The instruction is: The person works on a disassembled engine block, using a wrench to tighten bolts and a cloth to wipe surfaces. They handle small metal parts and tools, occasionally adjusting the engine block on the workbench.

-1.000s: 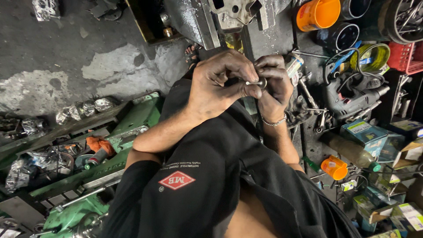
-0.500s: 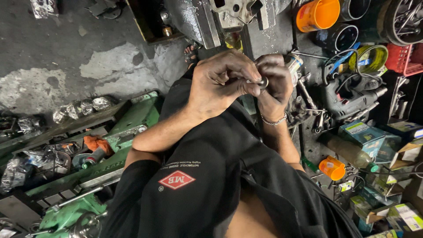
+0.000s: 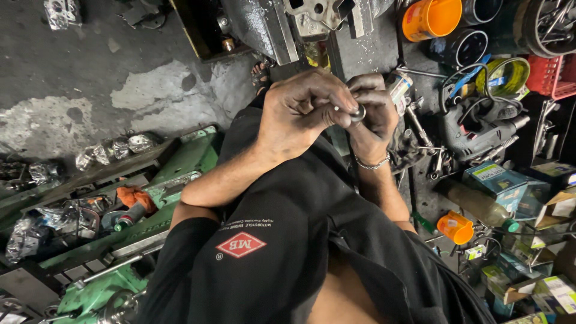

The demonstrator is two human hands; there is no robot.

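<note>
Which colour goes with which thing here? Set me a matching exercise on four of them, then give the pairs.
Things:
1. small round part pinched between left hand and right hand
2. cup lying by the right forearm
3. basket at the right edge
4. machine bed on the left

Colours:
A. red
B. green
C. silvery metal
D. orange

Pairs: 1-C, 2-D, 3-A, 4-B

Orange cup [image 3: 429,18], green machine bed [image 3: 180,174], black shirt [image 3: 288,240], red basket [image 3: 555,75], silver bracelet [image 3: 372,164]
</note>
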